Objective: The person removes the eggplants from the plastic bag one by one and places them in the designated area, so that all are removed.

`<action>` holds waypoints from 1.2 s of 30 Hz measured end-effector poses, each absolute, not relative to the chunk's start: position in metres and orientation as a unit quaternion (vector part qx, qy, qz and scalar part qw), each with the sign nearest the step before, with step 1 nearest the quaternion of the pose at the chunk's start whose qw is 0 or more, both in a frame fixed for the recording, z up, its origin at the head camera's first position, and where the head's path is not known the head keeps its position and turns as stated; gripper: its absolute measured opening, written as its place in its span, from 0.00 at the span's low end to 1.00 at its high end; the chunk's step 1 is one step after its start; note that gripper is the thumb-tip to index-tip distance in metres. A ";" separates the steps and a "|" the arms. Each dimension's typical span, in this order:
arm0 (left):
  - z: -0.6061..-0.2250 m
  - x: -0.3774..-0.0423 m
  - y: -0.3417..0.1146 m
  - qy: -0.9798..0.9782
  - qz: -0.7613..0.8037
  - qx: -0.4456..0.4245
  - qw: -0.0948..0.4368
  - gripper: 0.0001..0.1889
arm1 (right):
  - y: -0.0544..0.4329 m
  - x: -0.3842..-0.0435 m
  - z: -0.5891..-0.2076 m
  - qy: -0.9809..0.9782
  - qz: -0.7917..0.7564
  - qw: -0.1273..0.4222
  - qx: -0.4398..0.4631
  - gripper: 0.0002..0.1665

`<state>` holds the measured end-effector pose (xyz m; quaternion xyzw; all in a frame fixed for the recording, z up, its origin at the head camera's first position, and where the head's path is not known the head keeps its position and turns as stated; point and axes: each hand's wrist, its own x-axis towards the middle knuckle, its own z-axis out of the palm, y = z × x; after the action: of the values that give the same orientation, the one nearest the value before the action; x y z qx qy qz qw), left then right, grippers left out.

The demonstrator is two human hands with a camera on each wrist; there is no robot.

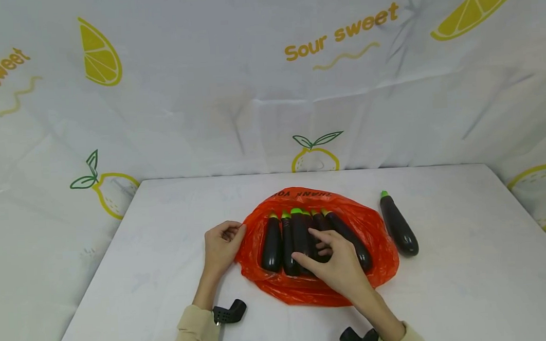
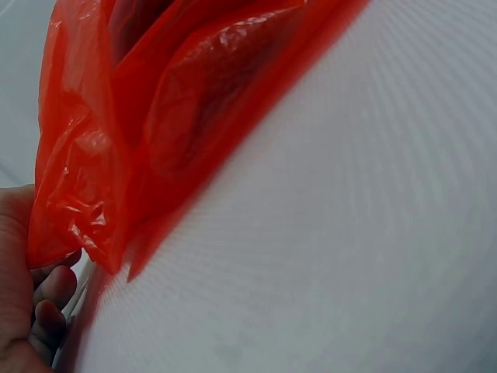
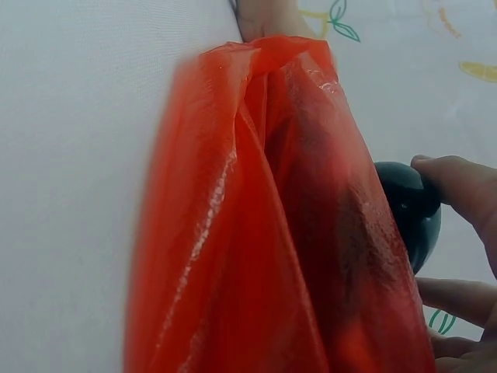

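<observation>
- Here's the left hand (image 1: 222, 245), fingers curled, pinching the left edge of the red plastic bag (image 1: 289, 296); up close at that wrist, the thumb lies on one side of the film and curled fingers show on the other.
- Over to the right hand (image 1: 338, 262), and it's well open! Thumb and forefinger stand wide apart over the eggplants (image 1: 271, 248), the remaining fingers loosely bent.
- Closer in, the right thumb (image 3: 458, 179) has its tip against the glossy end of a dark eggplant (image 3: 411, 217), with a finger near its other side; no closed grasp there.
- The eggplants lie side by side on the spread bag, green caps pointing away from the person, a few partly hidden beneath that right hand.
- One loose eggplant (image 1: 399, 231) lies outside, just beside the bag's right edge, cap also at the far end, neither hand on it.
- All of it rests on the white table (image 1: 144, 270), black lettering showing along the bag's far rim, lemon-printed cloth (image 1: 203, 81) hanging behind.
</observation>
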<state>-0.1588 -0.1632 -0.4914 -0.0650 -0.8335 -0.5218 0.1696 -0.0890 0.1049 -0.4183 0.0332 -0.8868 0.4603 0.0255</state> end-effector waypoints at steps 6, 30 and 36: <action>-0.491 -0.159 -0.163 -0.833 -0.524 -0.063 0.167 0.03 | 0.104 -0.088 -0.416 -0.881 0.472 0.018 0.031 0.37; -0.491 -0.159 -0.163 -0.823 -0.537 -0.070 0.174 0.03 | 0.100 -0.084 -0.419 -0.869 0.491 0.042 0.040 0.30; -0.491 -0.159 -0.164 -0.826 -0.533 -0.067 0.172 0.04 | 0.100 -0.082 -0.417 -0.872 0.486 0.037 0.042 0.30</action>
<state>-0.1591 -0.1635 -0.4915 -0.0670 -0.8256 -0.5332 0.1722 -0.0824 0.1003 -0.4173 0.0421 -0.8719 0.4865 0.0374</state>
